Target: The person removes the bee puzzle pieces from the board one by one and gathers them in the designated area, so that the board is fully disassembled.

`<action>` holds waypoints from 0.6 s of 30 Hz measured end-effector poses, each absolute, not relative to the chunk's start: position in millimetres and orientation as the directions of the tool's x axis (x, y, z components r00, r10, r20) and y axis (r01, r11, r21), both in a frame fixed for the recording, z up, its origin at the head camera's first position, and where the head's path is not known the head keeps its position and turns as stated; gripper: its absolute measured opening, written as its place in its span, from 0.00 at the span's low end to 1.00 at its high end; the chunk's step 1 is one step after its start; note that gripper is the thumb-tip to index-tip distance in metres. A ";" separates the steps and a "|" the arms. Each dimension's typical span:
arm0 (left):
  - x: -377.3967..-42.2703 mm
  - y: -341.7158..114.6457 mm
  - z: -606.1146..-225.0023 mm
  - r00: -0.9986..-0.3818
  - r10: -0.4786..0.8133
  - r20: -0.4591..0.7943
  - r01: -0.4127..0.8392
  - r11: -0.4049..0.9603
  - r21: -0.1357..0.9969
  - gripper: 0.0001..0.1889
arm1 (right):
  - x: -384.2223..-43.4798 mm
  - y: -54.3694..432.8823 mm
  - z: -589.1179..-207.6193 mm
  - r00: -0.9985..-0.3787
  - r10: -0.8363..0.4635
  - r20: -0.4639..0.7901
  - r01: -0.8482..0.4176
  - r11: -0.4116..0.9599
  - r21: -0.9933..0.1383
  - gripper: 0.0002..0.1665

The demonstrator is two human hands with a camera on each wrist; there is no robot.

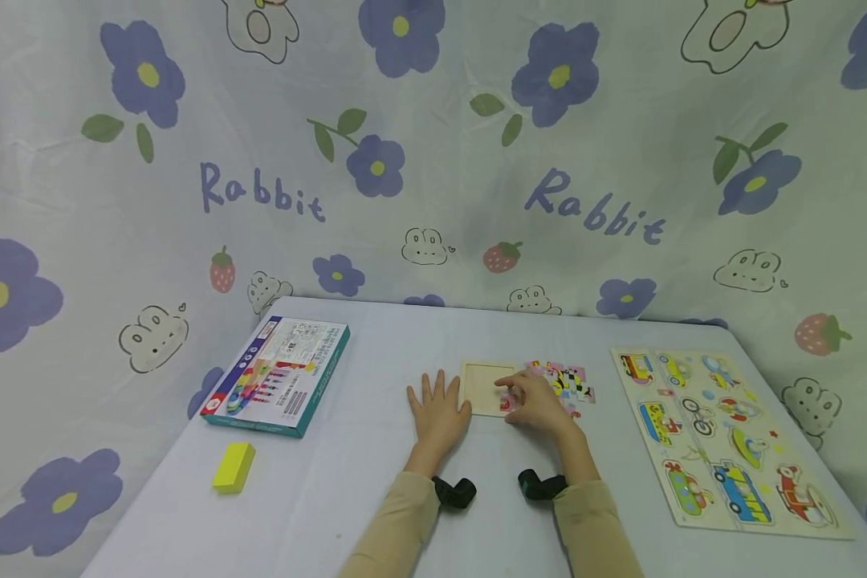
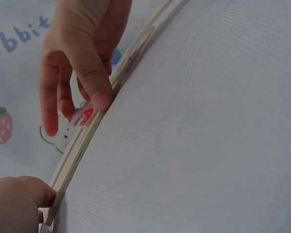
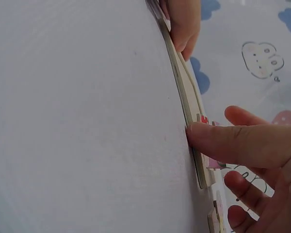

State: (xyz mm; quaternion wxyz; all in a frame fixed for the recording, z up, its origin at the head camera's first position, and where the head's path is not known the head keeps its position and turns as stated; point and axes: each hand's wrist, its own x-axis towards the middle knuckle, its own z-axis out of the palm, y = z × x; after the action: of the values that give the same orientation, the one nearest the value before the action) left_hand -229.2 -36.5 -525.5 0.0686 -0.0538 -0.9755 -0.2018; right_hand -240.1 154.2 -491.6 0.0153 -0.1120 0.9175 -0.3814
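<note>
A shallow wooden puzzle tray (image 1: 486,377) lies on the table between the hands. My left hand (image 1: 437,413) rests flat with fingers spread, its thumb at the tray's left edge. Over the tray's right part is my right hand (image 1: 542,409), thumb tip against the front edge in the right wrist view and index finger apart from it. Pink and red jigsaw pieces (image 1: 507,400) sit in the tray's near right corner, partly hidden by that hand. More colourful jigsaw pieces (image 1: 569,384) lie grouped right of the tray, partly behind the right hand.
A flat picture puzzle board (image 1: 730,441) with vehicles lies at the right. On the left are a boxed set (image 1: 289,377) with a teal side and a yellow block (image 1: 234,467). A patterned curtain (image 1: 433,160) hangs behind the table. Black wrist straps (image 1: 455,492) sit at both cuffs.
</note>
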 end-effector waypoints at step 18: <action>-229.1 -36.3 -525.8 -0.984 0.076 0.163 0.138 0.901 0.411 0.27 | -236.6 179.5 -487.6 -0.992 -0.071 0.109 -0.130 0.475 -0.871 0.23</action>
State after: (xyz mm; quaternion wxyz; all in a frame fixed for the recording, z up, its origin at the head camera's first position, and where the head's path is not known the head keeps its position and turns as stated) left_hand -229.1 -36.3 -525.8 0.0715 -0.0550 -0.9723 -0.2156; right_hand -236.6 179.5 -487.6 -0.0289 -0.0584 0.8582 -0.5092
